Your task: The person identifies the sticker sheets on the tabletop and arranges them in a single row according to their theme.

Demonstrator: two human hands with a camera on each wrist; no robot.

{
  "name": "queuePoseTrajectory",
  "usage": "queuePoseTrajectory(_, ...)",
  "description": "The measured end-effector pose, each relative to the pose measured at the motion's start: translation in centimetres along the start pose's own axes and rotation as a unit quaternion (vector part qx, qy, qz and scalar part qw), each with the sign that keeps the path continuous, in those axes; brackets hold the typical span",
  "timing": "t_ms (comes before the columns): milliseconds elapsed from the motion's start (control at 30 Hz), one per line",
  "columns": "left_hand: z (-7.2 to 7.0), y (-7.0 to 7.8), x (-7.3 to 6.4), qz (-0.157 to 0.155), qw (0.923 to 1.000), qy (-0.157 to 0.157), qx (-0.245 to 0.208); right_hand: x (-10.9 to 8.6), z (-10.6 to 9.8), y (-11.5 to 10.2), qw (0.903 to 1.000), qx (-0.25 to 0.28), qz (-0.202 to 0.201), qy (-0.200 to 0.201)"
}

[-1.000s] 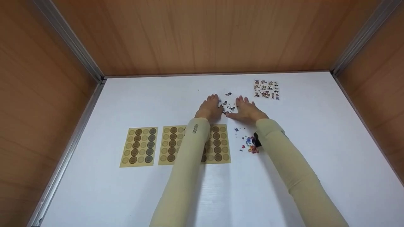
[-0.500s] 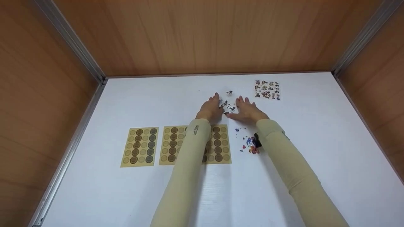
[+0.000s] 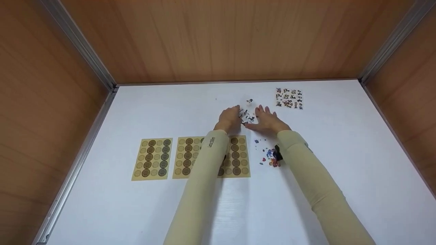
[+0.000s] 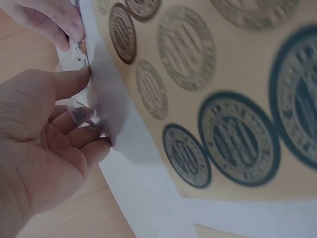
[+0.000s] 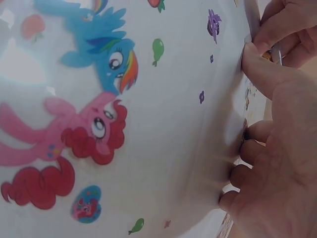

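Note:
Between my hands lies a clear sticker sheet (image 3: 251,119) printed with small dark figures. My left hand (image 3: 229,119) is at its left side. In the left wrist view, that hand's (image 4: 39,129) fingers curl in and a piece of clear film (image 4: 81,113) is pinched between them and the thumb. My right hand (image 3: 269,120) rests at the sheet's right side, fingers spread and thumb out toward the left hand. The right wrist view has this hand's (image 5: 290,144) fingertips down at the surface, the left hand (image 5: 292,29) close to its thumb.
Nearer me, a clear sheet of colourful pony stickers (image 3: 272,158) lies partly under my right forearm. Tan sheets of round stickers (image 3: 151,160) lie at the left, one partly (image 3: 242,163) behind my left sleeve. Another sticker sheet (image 3: 289,98) is at the back right. Wooden walls (image 3: 218,41) enclose the white table.
My left hand's fingers, earlier stretched forward, have drawn in and bent at the sheet's left side. The right hand keeps nearly the same place. The view has shifted slightly.

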State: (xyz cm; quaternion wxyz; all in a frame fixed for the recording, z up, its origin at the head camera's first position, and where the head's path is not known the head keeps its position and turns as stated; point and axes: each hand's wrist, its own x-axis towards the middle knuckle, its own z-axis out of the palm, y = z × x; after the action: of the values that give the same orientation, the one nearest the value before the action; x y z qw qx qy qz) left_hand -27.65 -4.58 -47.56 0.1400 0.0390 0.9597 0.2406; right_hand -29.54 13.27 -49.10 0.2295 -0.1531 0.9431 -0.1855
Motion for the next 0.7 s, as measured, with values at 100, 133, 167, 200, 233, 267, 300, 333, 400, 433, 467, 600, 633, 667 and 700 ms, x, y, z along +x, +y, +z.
queuePoseTrajectory(100, -0.5, 0.4, 0.0, -0.001, 0.9996, -0.014, -0.024, 0.1, -0.1, 0.1, 0.9999, 0.003, -0.011, 0.004)
queuePoseTrajectory(133, -0.6, 0.6, 0.1, -0.002, 0.9993, -0.02, -0.033, 0.2, -0.1, 0.1, 0.9999, 0.006, -0.013, 0.004)
queuePoseTrajectory(167, -0.8, 0.7, 0.0, -0.004, 0.9988, -0.027, -0.04, 0.2, -0.2, 0.2, 0.9999, 0.007, -0.013, 0.005)
queuePoseTrajectory(200, -0.9, 0.8, 0.1, -0.005, 0.9983, -0.036, -0.045, 0.2, -0.2, 0.2, 0.9999, 0.008, -0.013, 0.006)
queuePoseTrajectory(233, -1.0, 1.0, 0.1, -0.004, 0.9978, -0.044, -0.049, 0.2, -0.2, 0.3, 0.9999, 0.009, -0.012, 0.005)
queuePoseTrajectory(267, -1.1, 1.0, 0.1, -0.001, 0.9974, -0.048, -0.053, 0.2, -0.2, 0.4, 0.9999, 0.01, -0.012, 0.006)
queuePoseTrajectory(300, -1.1, 1.1, 0.2, 0.004, 0.997, -0.049, -0.059, 0.3, -0.2, 0.5, 0.9999, 0.008, -0.012, 0.007)
queuePoseTrajectory(333, -1.2, 1.2, 0.2, 0.009, 0.9966, -0.048, -0.066, 0.3, -0.2, 0.5, 0.9999, 0.008, -0.011, 0.008)
queuePoseTrajectory(400, -1.2, 1.3, 0.4, 0.018, 0.9952, -0.042, -0.087, 0.3, -0.2, 0.6, 0.9998, 0.007, -0.011, 0.012)
queuePoseTrajectory(433, -1.2, 1.3, 0.5, 0.024, 0.994, -0.036, -0.1, 0.3, -0.2, 0.7, 0.9998, 0.005, -0.012, 0.014)
queuePoseTrajectory(467, -1.2, 1.3, 0.6, 0.028, 0.9924, -0.031, -0.116, 0.4, -0.2, 0.7, 0.9998, 0.005, -0.012, 0.016)
queuePoseTrajectory(600, -1.2, 1.3, 0.9, 0.033, 0.9845, -0.013, -0.172, 0.5, -0.1, 0.8, 0.9998, 0.007, -0.011, 0.018)
queuePoseTrajectory(633, -1.2, 1.2, 0.9, 0.031, 0.9824, -0.006, -0.184, 0.6, -0.1, 0.8, 0.9997, 0.006, -0.012, 0.018)
queuePoseTrajectory(667, -1.1, 1.2, 1.0, 0.028, 0.9804, 0.0, -0.195, 0.6, 0.0, 0.9, 0.9997, 0.006, -0.013, 0.018)
queuePoseTrajectory(700, -1.1, 1.1, 1.1, 0.025, 0.9782, 0.007, -0.206, 0.7, 0.0, 0.9, 0.9997, 0.004, -0.014, 0.018)
